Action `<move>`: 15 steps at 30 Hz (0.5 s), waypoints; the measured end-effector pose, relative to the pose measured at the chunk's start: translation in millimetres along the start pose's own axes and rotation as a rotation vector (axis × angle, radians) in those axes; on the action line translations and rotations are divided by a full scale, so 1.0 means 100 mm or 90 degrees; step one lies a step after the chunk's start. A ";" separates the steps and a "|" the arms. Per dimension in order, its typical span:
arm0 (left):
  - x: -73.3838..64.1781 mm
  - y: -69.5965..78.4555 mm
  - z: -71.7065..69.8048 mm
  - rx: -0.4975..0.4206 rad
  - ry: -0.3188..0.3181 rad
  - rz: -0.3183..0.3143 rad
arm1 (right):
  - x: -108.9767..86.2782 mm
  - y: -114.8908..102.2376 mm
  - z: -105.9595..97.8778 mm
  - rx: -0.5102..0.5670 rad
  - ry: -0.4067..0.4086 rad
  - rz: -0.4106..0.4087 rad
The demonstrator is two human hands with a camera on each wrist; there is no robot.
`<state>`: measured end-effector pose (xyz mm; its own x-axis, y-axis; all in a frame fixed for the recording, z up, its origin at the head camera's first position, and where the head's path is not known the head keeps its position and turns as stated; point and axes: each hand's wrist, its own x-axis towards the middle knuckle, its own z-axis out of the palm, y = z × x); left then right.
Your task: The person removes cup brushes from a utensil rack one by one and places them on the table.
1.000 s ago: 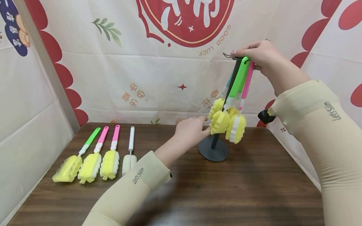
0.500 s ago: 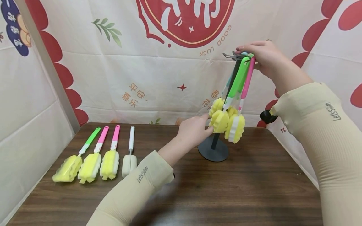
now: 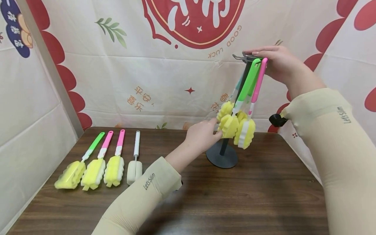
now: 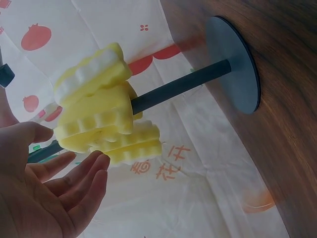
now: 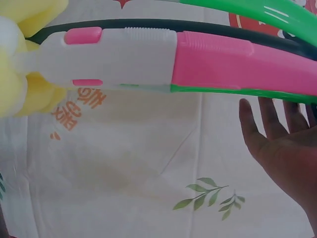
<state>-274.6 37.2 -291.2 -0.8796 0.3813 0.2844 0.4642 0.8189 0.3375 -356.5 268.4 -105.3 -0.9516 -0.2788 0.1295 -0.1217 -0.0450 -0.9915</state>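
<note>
Several sponge brushes hang by their handles from a dark rack stand [image 3: 246,60]. A green-handled brush [image 3: 249,80] faces the front, with a pink-handled brush [image 3: 258,80] to its right. My right hand [image 3: 279,63] lies at the rack's top, fingers extended over the hooks behind the pink handle. The right wrist view shows its fingers loosely spread beneath that handle. My left hand [image 3: 202,133] is beside the hanging yellow sponge heads [image 3: 228,126], fingertips right at them. In the left wrist view its fingers are relaxed and slightly bent, not curled round anything.
On the table's left lie a green-handled brush [image 3: 71,173], two pink-handled brushes [image 3: 93,173] and a white-handled brush [image 3: 135,169]. The stand's round base [image 3: 221,156] rests on the brown table [image 3: 235,202]. A printed cloth [image 3: 164,75] hangs behind.
My right hand's fingers have loosened from the handle tops and shifted slightly right, revealing the pink handle's end. My left hand has moved slightly right, to the sponge heads.
</note>
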 end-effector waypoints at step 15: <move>0.01 -0.03 0.02 -0.010 0.007 0.008 | -0.02 0.17 0.07 0.150 0.004 -0.047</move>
<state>-277.1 36.0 -293.7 -0.8722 0.3875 0.2985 0.4776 0.8067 0.3481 -354.7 261.1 -122.4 -0.9445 -0.2605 0.2003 -0.1222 -0.2874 -0.9500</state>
